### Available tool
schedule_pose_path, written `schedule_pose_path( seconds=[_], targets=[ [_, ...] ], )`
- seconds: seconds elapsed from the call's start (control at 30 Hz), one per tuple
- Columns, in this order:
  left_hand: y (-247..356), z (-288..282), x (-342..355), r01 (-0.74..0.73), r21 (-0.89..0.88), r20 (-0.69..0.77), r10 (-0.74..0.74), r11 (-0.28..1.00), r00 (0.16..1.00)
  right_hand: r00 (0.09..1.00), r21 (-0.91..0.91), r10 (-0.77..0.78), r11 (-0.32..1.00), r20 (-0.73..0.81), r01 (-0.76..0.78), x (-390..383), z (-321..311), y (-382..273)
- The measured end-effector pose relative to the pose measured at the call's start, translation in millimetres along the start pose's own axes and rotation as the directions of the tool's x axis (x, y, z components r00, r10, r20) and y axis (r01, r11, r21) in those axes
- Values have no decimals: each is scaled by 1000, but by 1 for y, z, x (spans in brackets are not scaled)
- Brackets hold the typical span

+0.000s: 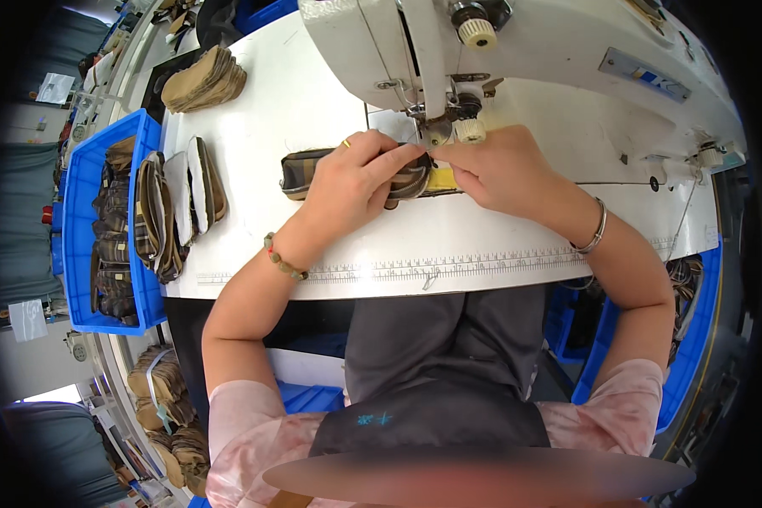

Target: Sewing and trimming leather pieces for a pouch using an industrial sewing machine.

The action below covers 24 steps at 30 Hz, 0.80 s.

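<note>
A padded brown plaid fabric piece [305,175] lies under the head of the white sewing machine [351,51]. My left hand [347,190] grips it from above, fingers bent and tips close by the presser foot [436,134]. My right hand [504,169] has its forefinger at the piece's right end, beside the foot, with the other fingers curled; what they hold, if anything, is hidden. A yellow strip [440,179] shows between the hands on the machine bed.
The white table [381,237] carries tan stacked pieces [203,80] and plaid pieces [157,212] at left. Blue bins stand left [80,229] and lower right [698,339]. Bundled pieces [157,385] sit lower left, outside the table edge.
</note>
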<state>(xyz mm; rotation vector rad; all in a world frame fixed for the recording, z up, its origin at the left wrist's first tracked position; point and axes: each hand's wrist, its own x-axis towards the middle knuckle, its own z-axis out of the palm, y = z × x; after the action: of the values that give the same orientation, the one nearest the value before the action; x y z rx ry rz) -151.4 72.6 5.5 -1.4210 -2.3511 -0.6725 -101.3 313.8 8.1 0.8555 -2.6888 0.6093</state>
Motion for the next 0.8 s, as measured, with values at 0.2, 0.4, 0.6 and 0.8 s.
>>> schedule_pose_path(
  seconds=[0.2,0.4,0.6,0.8],
  targets=[
    [3,-1,-1,17,-1,16,-17,1000,1000,998,15,-55,998,44,54,-5,7,2],
    [-2,-2,-3,18,-4,34,-18,1000,999,989,-103,-128,986,73,135,-1,14,2],
    [1,-3,2,32,5,24,-32,999,999,984,-159,-169,972,52,175,-1,7,0],
    [1,-9,2,-41,56,85,36,998,996,982,-188,-184,964,33,187,0,7,0]
  ],
)
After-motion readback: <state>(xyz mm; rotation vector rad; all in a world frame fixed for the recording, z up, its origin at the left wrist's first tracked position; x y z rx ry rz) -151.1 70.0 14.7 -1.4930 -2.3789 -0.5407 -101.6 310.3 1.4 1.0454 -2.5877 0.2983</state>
